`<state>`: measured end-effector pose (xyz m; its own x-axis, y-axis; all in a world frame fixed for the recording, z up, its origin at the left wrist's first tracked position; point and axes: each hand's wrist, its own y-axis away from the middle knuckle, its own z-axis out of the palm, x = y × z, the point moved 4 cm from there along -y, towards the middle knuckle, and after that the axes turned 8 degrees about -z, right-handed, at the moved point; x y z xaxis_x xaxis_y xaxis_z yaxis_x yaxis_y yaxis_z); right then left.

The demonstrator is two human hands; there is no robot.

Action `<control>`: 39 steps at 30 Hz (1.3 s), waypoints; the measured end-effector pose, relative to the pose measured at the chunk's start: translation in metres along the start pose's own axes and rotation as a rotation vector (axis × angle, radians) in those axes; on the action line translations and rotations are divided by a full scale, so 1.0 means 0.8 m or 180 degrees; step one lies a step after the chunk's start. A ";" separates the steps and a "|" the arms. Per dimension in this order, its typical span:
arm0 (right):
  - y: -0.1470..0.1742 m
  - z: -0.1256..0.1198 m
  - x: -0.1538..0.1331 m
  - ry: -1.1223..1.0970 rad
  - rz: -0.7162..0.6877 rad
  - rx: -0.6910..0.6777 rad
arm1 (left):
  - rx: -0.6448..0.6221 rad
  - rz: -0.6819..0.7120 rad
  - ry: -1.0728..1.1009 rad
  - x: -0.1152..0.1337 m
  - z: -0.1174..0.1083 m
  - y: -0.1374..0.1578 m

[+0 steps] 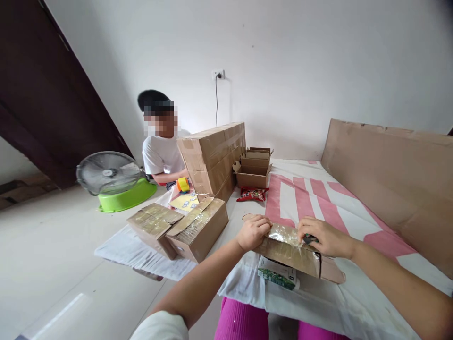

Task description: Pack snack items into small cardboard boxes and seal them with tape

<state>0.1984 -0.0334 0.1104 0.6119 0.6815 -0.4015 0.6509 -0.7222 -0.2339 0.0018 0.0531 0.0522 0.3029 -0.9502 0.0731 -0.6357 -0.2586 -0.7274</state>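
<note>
A taped cardboard piece [293, 255], possibly a flattened box, lies in front of me with shiny clear tape [283, 233] along it. My left hand [255, 231] is closed over its left end, fingers curled on the edge. At the tape's right part, my right hand [323, 236] is closed around a small black-and-green tool [310, 239], mostly hidden by the fingers. Partly beneath the cardboard sits a green-and-white packet [278, 273].
Two taped boxes [198, 231] stand at left, before a stack of sealed boxes [215, 160]. Behind are open boxes [253, 172] and a red snack packet [252, 194]. A large cardboard sheet [385, 184] leans at right. Another person [163, 153] sits beyond a fan [108, 172].
</note>
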 end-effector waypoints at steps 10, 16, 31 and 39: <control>0.018 -0.009 0.031 -0.1006 0.0350 0.0455 | -0.0120 -0.0097 -0.0001 -0.003 -0.001 0.000; 0.004 -0.001 0.017 -0.0759 0.1013 0.0392 | 0.0034 0.0012 0.0041 0.001 0.002 0.001; -0.029 0.017 -0.027 0.0994 -0.0207 -0.0541 | 0.0052 0.0139 0.0175 0.006 -0.005 -0.001; -0.002 0.004 -0.006 0.0104 -0.0219 0.0043 | 0.0140 0.0194 -0.0006 0.008 -0.006 0.003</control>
<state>0.1932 -0.0359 0.1102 0.5804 0.7329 -0.3551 0.6859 -0.6750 -0.2719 -0.0012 0.0454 0.0541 0.2660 -0.9636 0.0266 -0.6210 -0.1924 -0.7598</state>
